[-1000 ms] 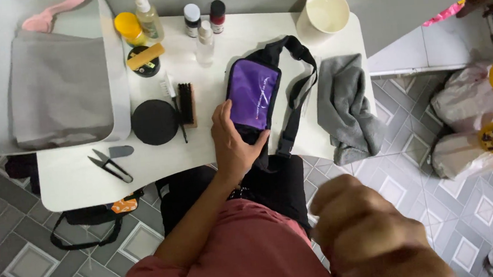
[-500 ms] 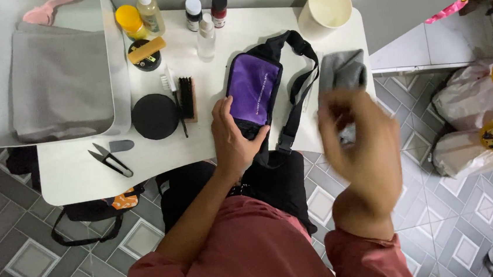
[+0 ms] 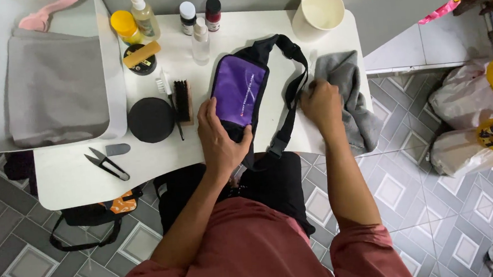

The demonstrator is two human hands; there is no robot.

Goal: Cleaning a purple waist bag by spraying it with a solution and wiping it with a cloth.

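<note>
The left hand (image 3: 218,136) is clamping the purple-and-black fabric waist bag (image 3: 238,95) flat at the white table's (image 3: 73,175) near edge while the right hand (image 3: 321,104) is gripping the grey cloth (image 3: 354,103) — a hard tug risks catching the bag's strap (image 3: 289,103) and dragging it off.

Home cleaning corner: tiled floor (image 3: 421,201), bottles (image 3: 200,39), brush (image 3: 182,99)
</note>
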